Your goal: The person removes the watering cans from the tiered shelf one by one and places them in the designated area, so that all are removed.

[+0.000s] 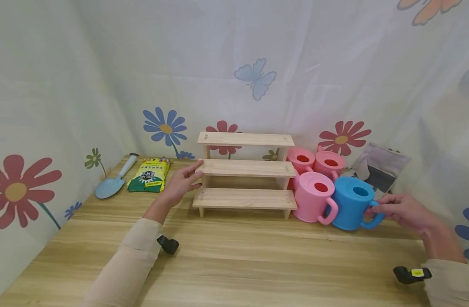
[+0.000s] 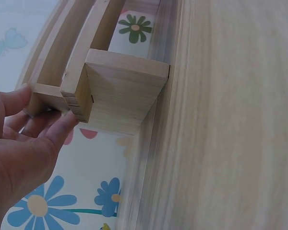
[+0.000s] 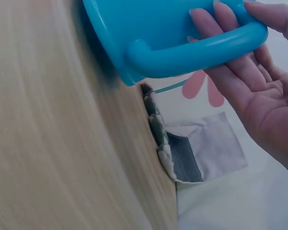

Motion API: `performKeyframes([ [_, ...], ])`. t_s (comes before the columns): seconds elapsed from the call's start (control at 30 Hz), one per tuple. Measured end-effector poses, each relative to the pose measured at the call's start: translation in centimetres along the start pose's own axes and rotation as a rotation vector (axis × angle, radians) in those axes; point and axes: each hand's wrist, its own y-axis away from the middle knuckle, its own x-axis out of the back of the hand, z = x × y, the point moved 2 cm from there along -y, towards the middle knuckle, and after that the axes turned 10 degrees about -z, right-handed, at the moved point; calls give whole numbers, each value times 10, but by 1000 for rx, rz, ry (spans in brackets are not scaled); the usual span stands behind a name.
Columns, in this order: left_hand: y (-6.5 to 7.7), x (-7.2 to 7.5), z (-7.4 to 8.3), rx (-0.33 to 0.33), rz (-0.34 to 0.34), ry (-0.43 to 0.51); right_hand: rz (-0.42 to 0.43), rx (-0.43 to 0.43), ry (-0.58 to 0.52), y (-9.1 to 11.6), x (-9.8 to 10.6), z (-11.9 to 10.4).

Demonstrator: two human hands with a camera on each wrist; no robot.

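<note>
A three-step wooden shelf stand point(image 1: 243, 168) is on the table. My left hand point(image 1: 180, 183) holds the left end of its middle step, thumb and fingers around the board's end in the left wrist view. To the right of the stand is a blue watering can point(image 1: 351, 209), upright at the front right of a cluster. My right hand point(image 1: 405, 211) grips its handle point(image 3: 201, 52), with fingers passed through the loop and the thumb at its upper end. Beside it is a light pink watering can point(image 1: 311, 198). Two more pink watering cans point(image 1: 301, 158) stand behind, partly hidden.
On the left lie a light blue trowel point(image 1: 110, 187) and a yellow-green packet point(image 1: 150, 175). A grey fabric item with a dark pocket point(image 3: 216, 148) lies at the back right, behind the blue can. A flower-printed curtain point(image 1: 203, 64) encloses the wooden table point(image 1: 238, 260).
</note>
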Motion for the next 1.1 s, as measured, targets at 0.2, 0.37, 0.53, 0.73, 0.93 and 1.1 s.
performKeyframes([
  [0.2,0,0,4,1,-4,-20,-43,-58,-20,-3,-2,2],
  [0.37,0,1,3,6,5,-22,-77,-71,-60,-4,-3,3],
  [0.53,1,0,3,10,2,-25,-71,-99,-74,-4,-5,3],
  [0.73,0,0,3,8,3,-32,-87,-93,-94,-3,-7,3],
  [0.93,-2,0,2,10,1,-16,-50,-156,48,-2,-9,0],
  [1.1,-1,-1,4,1,-1,-5,63,-267,328,4,-8,-13],
])
